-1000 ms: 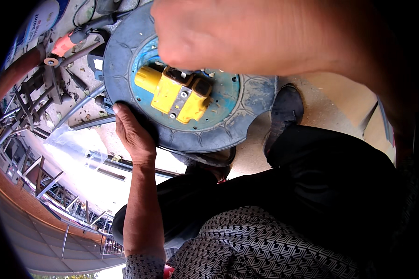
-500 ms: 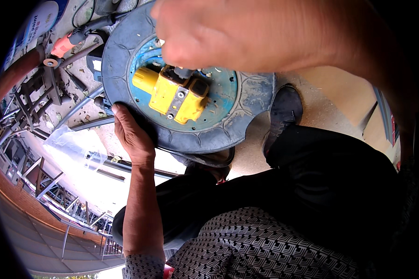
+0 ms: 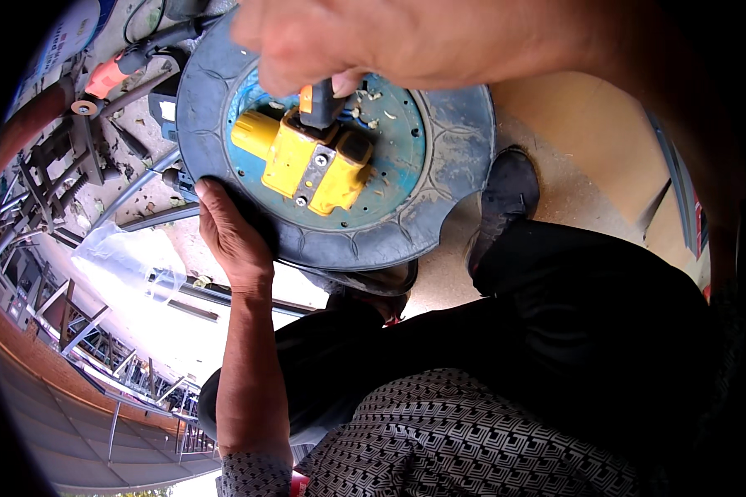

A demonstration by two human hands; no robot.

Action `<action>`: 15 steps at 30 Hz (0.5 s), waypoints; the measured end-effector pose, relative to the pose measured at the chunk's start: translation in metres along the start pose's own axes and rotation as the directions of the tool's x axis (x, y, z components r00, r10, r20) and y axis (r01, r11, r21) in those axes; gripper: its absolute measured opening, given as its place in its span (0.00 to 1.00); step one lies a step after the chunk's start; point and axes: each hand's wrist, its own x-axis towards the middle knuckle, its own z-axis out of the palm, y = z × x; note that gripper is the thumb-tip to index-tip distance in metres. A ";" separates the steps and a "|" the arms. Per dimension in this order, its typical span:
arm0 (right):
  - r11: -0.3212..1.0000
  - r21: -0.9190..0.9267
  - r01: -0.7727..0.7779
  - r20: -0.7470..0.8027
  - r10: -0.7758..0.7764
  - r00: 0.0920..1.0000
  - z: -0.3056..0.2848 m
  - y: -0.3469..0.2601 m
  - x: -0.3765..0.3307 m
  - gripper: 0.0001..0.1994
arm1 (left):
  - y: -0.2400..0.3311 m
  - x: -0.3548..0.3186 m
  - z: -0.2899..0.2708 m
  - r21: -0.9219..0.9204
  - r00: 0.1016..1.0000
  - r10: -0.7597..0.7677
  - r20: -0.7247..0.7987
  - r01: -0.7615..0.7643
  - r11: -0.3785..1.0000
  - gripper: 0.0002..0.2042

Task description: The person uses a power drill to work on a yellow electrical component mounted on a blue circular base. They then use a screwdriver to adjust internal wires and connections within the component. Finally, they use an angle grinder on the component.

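A round dark-blue disc (image 3: 464, 161) with a scalloped rim and a teal centre (image 3: 402, 157) is in front of me. On its centre lies a yellow block-shaped device (image 3: 286, 166), with a ribbed yellow knob and a dark strip held by two screws. My left hand (image 3: 232, 236) grips the disc's near-left rim, thumb on top and fingers hidden beneath. Above the device, my right hand (image 3: 307, 45) is closed around a black-and-orange piece (image 3: 322, 106). The lower end of this piece meets the device's top; whether it is inserted is unclear.
An orange angle grinder (image 3: 106, 79) lies at upper left by scattered metal pieces (image 3: 58, 182). A clear plastic bag (image 3: 133, 257) is left of my left hand. Tan board (image 3: 588, 137) lies at right, and my dark shoe (image 3: 506, 186) stands beside the disc.
My right hand has shifted left and slightly up, exposing more of the black-and-orange piece. My left hand still holds the rim, and the yellow device has barely moved.
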 end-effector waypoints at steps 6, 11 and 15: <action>1.000 -0.018 0.000 0.022 0.000 1.000 -0.012 -0.001 -0.010 0.03 | 0.002 -0.001 0.003 -0.014 1.000 -0.011 -0.001 0.011 1.000 0.30; 0.999 -0.018 0.047 0.031 -0.046 0.998 -0.018 0.001 -0.002 0.03 | 0.003 -0.006 -0.004 0.031 0.999 0.003 -0.047 -0.002 1.000 0.30; 0.999 -0.049 0.010 0.059 -0.007 0.998 -0.028 -0.009 -0.013 0.03 | 0.006 -0.002 0.004 0.029 0.999 0.036 -0.002 -0.036 0.999 0.31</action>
